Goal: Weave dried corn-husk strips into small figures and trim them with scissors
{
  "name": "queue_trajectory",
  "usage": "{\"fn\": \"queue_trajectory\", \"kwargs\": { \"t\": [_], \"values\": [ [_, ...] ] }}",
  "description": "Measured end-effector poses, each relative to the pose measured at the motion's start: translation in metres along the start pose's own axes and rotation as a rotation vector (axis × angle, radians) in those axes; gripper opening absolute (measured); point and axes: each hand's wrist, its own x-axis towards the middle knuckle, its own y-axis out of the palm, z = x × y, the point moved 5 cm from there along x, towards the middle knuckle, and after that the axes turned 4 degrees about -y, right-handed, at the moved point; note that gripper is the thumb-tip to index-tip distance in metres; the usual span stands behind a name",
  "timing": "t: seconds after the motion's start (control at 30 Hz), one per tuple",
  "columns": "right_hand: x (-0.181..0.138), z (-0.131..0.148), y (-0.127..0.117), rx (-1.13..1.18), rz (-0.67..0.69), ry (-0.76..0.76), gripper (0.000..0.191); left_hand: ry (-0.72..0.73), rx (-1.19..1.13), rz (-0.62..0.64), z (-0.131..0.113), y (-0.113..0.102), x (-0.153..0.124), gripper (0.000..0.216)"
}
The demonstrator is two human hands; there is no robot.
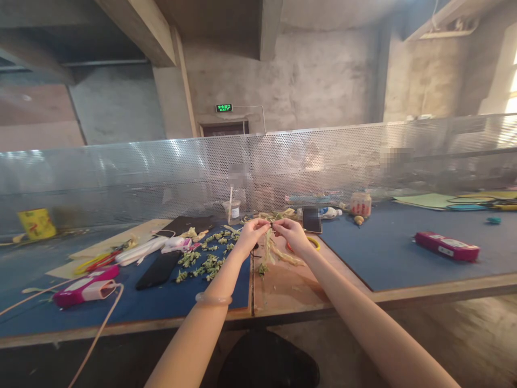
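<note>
Both my arms reach out over the workbench. My left hand [252, 233] and my right hand [291, 233] are pinched close together on a pale straw-like bundle of fibre strands [278, 252] that hangs down from my fingers to the brown board [283, 285]. A clear bangle [213, 298] sits on my left wrist. Just left of my hands lies a scatter of small green and tan plant pieces [205, 261] on the blue mat [161, 302].
A black phone [159, 269] and a pink case [86, 286] lie at left, another pink case [446, 246] at right. A plastic cup [232, 212], a small screen [312, 219], a jar [360, 204] and a perforated metal screen [161, 172] stand behind.
</note>
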Motion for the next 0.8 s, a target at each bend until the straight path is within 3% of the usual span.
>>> {"fn": "queue_trajectory", "kwargs": {
  "t": [0.5,0.8],
  "values": [
    [0.001,-0.006,-0.001,0.028,0.003,0.009,0.022,0.223,0.288,-0.039,-0.024,0.001,-0.006,0.021],
    [-0.003,0.001,0.002,0.007,0.008,0.024,0.02,0.214,0.333,-0.094,-0.026,0.001,-0.007,0.02]
  ]
}}
